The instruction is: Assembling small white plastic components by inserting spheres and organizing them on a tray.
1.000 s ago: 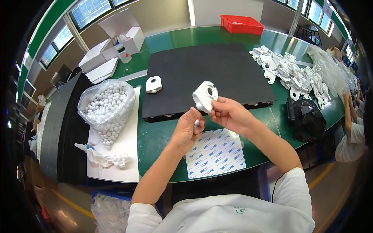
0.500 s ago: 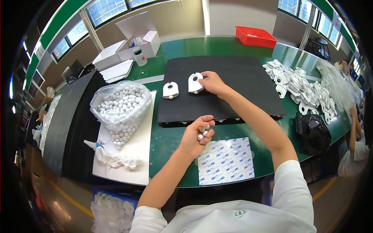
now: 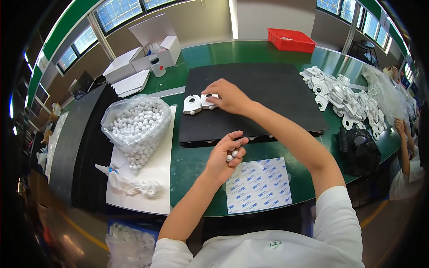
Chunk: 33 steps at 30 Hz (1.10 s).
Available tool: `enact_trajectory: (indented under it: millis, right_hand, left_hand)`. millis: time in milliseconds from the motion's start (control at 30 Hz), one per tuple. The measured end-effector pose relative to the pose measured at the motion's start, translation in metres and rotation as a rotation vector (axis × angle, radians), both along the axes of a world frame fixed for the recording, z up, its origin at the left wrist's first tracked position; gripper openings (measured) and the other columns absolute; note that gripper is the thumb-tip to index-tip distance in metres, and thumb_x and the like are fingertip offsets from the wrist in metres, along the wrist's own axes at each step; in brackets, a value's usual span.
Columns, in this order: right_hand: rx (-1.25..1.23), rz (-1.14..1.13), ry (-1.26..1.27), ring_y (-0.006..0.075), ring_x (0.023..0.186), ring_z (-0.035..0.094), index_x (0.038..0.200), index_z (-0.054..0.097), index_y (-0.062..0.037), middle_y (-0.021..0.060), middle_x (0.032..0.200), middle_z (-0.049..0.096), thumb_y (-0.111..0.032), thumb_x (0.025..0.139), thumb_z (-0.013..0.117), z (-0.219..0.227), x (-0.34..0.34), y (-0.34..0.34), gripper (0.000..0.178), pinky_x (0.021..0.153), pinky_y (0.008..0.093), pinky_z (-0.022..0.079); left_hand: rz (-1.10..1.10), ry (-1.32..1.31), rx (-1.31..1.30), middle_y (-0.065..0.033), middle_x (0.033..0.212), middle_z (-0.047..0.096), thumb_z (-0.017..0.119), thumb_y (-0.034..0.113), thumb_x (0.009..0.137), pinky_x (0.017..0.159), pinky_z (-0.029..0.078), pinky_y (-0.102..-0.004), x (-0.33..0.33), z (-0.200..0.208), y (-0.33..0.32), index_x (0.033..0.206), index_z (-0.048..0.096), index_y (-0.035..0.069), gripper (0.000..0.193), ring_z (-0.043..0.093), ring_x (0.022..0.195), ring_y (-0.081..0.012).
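My left hand (image 3: 226,154) is curled, palm up, around several small white balls (image 3: 231,156) in front of the black foam board (image 3: 268,96). Over the board's left part, my right hand (image 3: 230,97) grips a white plastic piece (image 3: 209,101) with a round hole, its fingers covering part of it. Right beside that piece lies another white holed piece (image 3: 192,104), with a white ball at its near edge. A square sheet with blue print (image 3: 259,185) lies on the green table below my hands.
At left stands a clear bag of white balls (image 3: 138,125), near a glue bottle (image 3: 103,169). To the right are a heap of white pieces (image 3: 335,96) and a black bag-like object (image 3: 359,152). A red bin (image 3: 290,41) sits at the back; a co-worker's hands (image 3: 402,127) show far right.
My right hand has moved left with the white piece, bringing it beside the other one. My left hand stays in nearly the same place with the balls.
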State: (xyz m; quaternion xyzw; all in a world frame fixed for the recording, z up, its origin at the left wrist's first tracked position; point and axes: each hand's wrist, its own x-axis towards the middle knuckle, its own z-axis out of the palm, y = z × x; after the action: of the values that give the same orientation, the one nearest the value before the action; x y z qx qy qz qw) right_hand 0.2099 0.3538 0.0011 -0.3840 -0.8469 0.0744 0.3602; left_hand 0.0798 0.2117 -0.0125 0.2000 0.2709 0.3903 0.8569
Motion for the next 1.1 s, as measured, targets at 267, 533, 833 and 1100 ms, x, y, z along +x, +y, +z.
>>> enact_trajectory:
  millis: [267,533,833,1100]
  right_hand:
    - [-0.063,0.124,-0.103,0.0314,0.104,0.055,0.087,0.063,-0.007,0.0124,0.099,0.062,-0.024,0.087,0.053,-0.029,-0.034,0.018,0.019,0.088,0.0396,0.044]
    - [0.139,-0.004,0.089,0.03,0.11,0.053,0.108,0.065,-0.0081,0.0123,0.114,0.061,-0.023,0.085,0.061,-0.003,0.006,0.01,0.028,0.096,0.0387,0.041]
    - [-0.186,-0.909,-0.519,0.0322,0.099,0.058,0.112,0.064,-0.0119,0.0152,0.103,0.062,0.001,0.076,0.057,0.018,0.273,-0.039,0.039,0.086,0.0387,0.047]
    - [-0.369,-0.713,-0.786,0.0332,0.101,0.055,0.124,0.054,-0.0136,0.0136,0.112,0.052,0.01,0.065,0.061,-0.002,0.321,-0.096,0.064,0.087,0.0382,0.047]
  left_hand:
    - [-0.043,-0.004,0.009,-0.0091,0.096,0.055,0.048,0.0,0.086,0.039,0.028,-0.0181,0.005,-0.006,0.001,0.114,0.046,0.005,0.029,0.045,0.061,-0.0102]
    - [0.007,-0.027,0.004,-0.0106,0.099,0.059,0.053,0.012,0.091,0.04,0.029,-0.0172,-0.003,-0.012,0.003,0.114,0.051,0.006,0.024,0.043,0.061,-0.0104]
    - [-0.03,0.021,0.073,0.0013,0.073,0.051,0.056,0.036,0.092,0.039,0.024,-0.0163,0.007,0.006,-0.006,0.096,0.057,0.008,0.029,0.036,0.054,-0.0045]
    - [-0.072,0.037,0.121,0.0025,0.07,0.044,0.058,0.035,0.091,0.041,0.023,-0.0168,0.005,-0.001,-0.009,0.105,0.055,0.004,0.035,0.036,0.056,-0.0042]
